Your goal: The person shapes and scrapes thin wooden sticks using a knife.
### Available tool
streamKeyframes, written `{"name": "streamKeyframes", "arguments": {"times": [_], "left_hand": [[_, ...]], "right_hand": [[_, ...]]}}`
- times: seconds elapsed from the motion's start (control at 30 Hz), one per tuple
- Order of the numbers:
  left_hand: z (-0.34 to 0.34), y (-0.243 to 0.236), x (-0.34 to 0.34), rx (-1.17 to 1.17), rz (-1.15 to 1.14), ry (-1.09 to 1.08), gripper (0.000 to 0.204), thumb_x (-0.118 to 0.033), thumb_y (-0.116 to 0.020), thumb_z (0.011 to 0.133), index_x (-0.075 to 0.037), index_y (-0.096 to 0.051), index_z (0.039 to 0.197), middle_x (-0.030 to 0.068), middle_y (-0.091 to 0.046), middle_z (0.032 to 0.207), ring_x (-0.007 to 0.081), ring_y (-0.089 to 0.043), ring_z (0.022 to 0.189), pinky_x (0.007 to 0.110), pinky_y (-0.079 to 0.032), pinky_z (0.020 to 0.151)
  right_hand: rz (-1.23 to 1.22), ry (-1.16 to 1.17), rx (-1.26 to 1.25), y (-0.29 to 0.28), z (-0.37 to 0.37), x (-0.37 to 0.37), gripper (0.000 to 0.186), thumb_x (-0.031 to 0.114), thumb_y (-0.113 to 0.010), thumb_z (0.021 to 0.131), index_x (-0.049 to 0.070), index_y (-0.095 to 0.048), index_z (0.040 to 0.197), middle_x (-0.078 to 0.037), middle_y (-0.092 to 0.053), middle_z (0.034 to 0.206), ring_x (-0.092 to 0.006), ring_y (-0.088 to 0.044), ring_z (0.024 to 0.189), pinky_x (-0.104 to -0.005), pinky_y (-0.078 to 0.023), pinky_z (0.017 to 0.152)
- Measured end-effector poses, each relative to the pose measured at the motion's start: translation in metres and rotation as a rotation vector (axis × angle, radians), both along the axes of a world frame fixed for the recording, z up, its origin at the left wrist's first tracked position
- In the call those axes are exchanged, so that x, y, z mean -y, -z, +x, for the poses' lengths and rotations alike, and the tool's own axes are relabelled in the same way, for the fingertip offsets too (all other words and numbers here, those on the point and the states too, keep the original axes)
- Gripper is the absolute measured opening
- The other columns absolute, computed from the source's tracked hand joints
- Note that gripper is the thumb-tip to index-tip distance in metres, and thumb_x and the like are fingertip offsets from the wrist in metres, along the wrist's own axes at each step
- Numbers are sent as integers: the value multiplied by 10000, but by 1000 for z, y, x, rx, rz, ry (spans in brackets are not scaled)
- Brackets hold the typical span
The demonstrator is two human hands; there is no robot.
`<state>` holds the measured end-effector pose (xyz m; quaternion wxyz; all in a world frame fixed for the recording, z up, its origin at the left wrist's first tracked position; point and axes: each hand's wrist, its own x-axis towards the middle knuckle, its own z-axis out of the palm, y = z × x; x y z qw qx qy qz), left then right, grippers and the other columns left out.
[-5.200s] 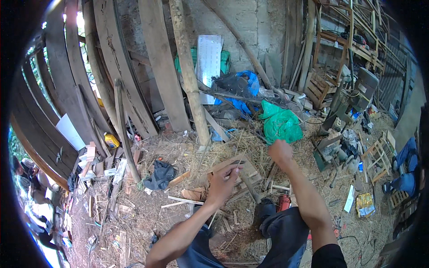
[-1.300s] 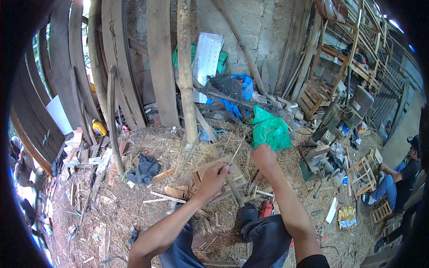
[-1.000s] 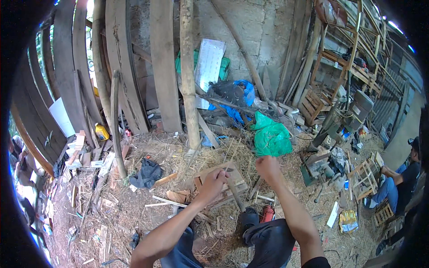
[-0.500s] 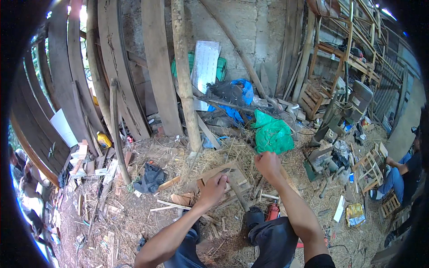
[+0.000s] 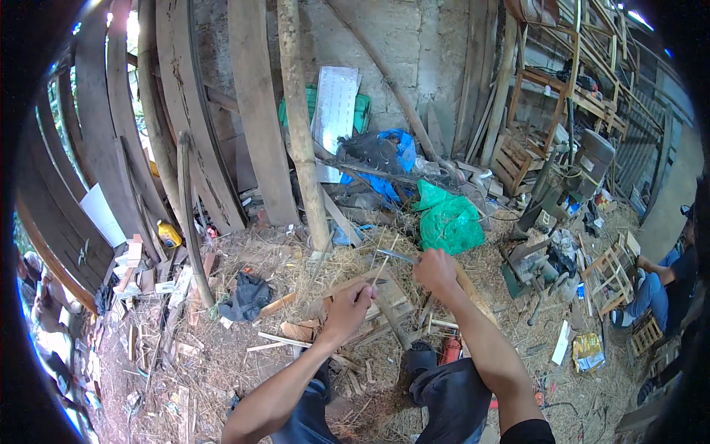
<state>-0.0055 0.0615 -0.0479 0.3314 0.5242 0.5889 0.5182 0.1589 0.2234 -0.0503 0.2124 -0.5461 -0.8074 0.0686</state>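
My left hand (image 5: 347, 314) is closed on a thin pale strip of wood (image 5: 387, 251) that rises from its fingers. A small dark pointed piece beside the fingertips is too small to identify. My right hand (image 5: 436, 274) grips a knife (image 5: 396, 256) whose bare blade points left, across the strip; whether they touch I cannot tell. A slanting pole (image 5: 393, 325) runs from beside my left hand down to my boot (image 5: 420, 359). Beneath the hands lies a square wooden piece (image 5: 396, 303) on straw-strewn ground, partly hidden by my left hand.
Leaning planks (image 5: 262, 111) and an upright post (image 5: 303, 163) stand ahead, with a green plastic bundle (image 5: 451, 218). Right are a machine (image 5: 592, 159), a slatted wooden frame (image 5: 606, 274) and a seated person (image 5: 665, 281); another person (image 5: 33, 281) is at the far left. Scrap wood litters the ground.
My right hand has shifted slightly left from half a second ago, and the knife blade now shows across the strip. My left hand stays near the same place.
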Motion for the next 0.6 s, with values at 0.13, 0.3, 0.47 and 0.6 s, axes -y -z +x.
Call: {"name": "streamKeyframes", "arguments": {"times": [0.13, 0.3, 0.47, 0.6], "left_hand": [[3, -11, 10, -71, -43, -2, 216, -198, -458, 935, -15, -553, 869, 22, -506, 690, 96, -451, 638, 270, -372, 603], [8, -25, 20, -101, -96, 28, 227, -215, -452, 946, -15, -559, 931, 12, -522, 713, 88, -470, 660, 267, -386, 616], [-1, 3, -15, 524, -84, 7, 211, -195, -485, 947, -10, -586, 956, 14, -546, 732, 89, -490, 647, 235, -405, 624], [-15, 16, -28, 292, 114, -152, 190, -179, -515, 935, -5, -592, 934, 19, -565, 734, 94, -514, 644, 235, -423, 620]], "right_hand": [[-72, 130, 16, 0, 3, -6, 189, 170, -578, 733, 2, -664, 736, -232, -645, 820, -379, -640, 778, -445, -519, 708], [-131, 299, -17, 38, 62, -36, 265, 241, -599, 742, -6, -662, 813, -242, -641, 829, -396, -630, 808, -464, -506, 733], [-32, -17, 39, 50, 50, -31, 381, 358, -600, 791, -8, -646, 888, -217, -646, 772, -389, -631, 730, -471, -482, 668], [-429, -351, -417, -13, -18, 44, 348, 343, -617, 823, 1, -663, 868, -114, -615, 633, -215, -581, 567, -340, -439, 551]]}}
